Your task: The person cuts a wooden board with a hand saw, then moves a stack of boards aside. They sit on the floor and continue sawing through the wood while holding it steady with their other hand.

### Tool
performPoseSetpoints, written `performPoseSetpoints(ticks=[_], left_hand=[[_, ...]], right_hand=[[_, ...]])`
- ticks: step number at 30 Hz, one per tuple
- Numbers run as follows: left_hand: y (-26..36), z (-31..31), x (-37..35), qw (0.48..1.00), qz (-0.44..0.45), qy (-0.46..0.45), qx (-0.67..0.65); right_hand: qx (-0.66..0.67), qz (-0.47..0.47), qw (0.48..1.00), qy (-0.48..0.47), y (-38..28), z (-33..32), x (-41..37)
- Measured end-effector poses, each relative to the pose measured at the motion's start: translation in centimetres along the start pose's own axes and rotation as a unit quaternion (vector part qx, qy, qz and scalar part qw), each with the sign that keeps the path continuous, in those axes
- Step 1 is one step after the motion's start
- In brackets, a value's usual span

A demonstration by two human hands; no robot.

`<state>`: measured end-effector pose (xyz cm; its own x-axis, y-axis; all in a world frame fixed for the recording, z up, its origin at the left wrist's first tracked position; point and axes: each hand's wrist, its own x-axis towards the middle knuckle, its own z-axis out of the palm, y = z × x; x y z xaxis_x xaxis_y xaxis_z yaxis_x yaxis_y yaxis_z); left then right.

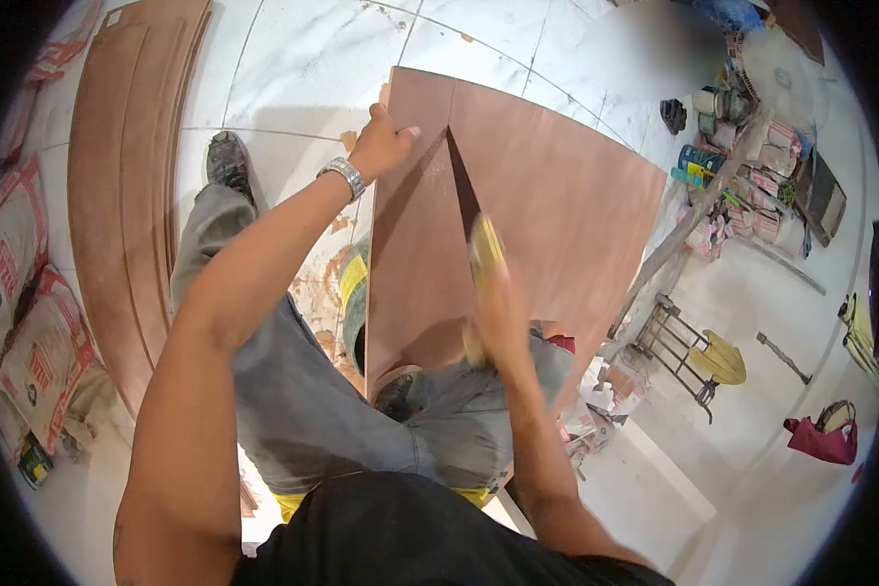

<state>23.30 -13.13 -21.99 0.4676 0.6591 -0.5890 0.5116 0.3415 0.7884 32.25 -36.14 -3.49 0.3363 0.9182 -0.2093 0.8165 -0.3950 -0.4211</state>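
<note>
A large reddish-brown wooden board point(566, 186) lies in front of me, with a thin straight line running along it near its left edge. My right hand point(498, 308), slightly blurred, is closed around the yellowish handle of a handsaw point(466, 190). The dark blade points away from me, its tip at the line near the board's far end. At the board's upper left edge, my left hand point(386, 144) grips the wood, thumb on top, a metal watch on the wrist. My legs are bent around the board's near end, and one shoe shows beneath it.
Stacked brown boards point(132, 176) lie to the left, beside red-and-white sacks point(34, 352). A green and yellow bucket point(354, 288) stands by the board's left edge. Right are cans point(698, 164), a yellow shovel point(718, 358) and a maroon bag point(823, 437). A blurred patch is at top right.
</note>
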Motion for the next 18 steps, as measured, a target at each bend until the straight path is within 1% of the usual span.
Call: performPoseSetpoints(ticks=[1,2,5,6,9,10,11,12,13,14,15,16,17,18], left_hand=[[-0.2,-0.1,0.5,1.0,0.013,0.008,0.009],[-0.5,0.0,0.5,1.0,0.023,0.014,0.017],[0.6,-0.4,0.0,0.999,0.001,0.006,0.048],[0.4,-0.5,-0.1,0.999,0.008,0.002,0.036],[0.5,-0.3,0.3,1.0,0.017,-0.012,0.008],[0.6,-0.3,0.5,1.0,0.009,-0.015,0.012],[0.5,-0.5,0.4,1.0,-0.001,-0.017,0.019],[0.5,-0.5,0.1,1.0,-0.007,-0.013,0.024],[0.9,-0.6,0.0,0.999,-0.007,-0.009,0.032],[1.0,-0.5,0.2,0.999,-0.003,-0.011,0.042],[0.8,-0.6,0.2,0.999,-0.001,-0.012,0.049],[0.6,-0.6,0.5,0.999,0.003,-0.01,0.053],[0.4,-0.3,0.8,0.999,0.005,-0.007,0.054],[0.1,0.1,0.5,0.998,0.0,-0.013,0.054]], right_hand=[[0.152,0.22,0.963,-0.028,-0.9,1.9,5.1],[0.087,0.129,0.988,0.013,2.0,5.9,8.9],[0.214,0.18,0.96,-0.031,4.2,9.2,17.0],[0.171,0.152,0.972,-0.046,3.8,8.1,16.1],[0.191,0.253,0.947,-0.042,1.7,3.6,5.8],[0.112,0.179,0.975,-0.062,0.4,1.2,2.0],[0.031,0.102,0.992,-0.069,-0.9,-1.2,-1.7],[0.125,0.165,0.976,-0.063,-1.7,-1.9,-2.8],[0.219,0.225,0.948,-0.051,-2.2,-2.2,-3.3],[0.12,0.134,0.982,-0.057,-1.5,-1.1,-1.7],[0.014,0.045,0.998,-0.044,-0.9,-0.1,-0.1],[-0.038,-0.019,0.999,-0.019,1.0,2.7,4.1],[0.116,0.173,0.978,-0.024,3.8,7.1,9.2],[0.154,0.17,0.973,-0.023,4.0,8.5,14.1]])
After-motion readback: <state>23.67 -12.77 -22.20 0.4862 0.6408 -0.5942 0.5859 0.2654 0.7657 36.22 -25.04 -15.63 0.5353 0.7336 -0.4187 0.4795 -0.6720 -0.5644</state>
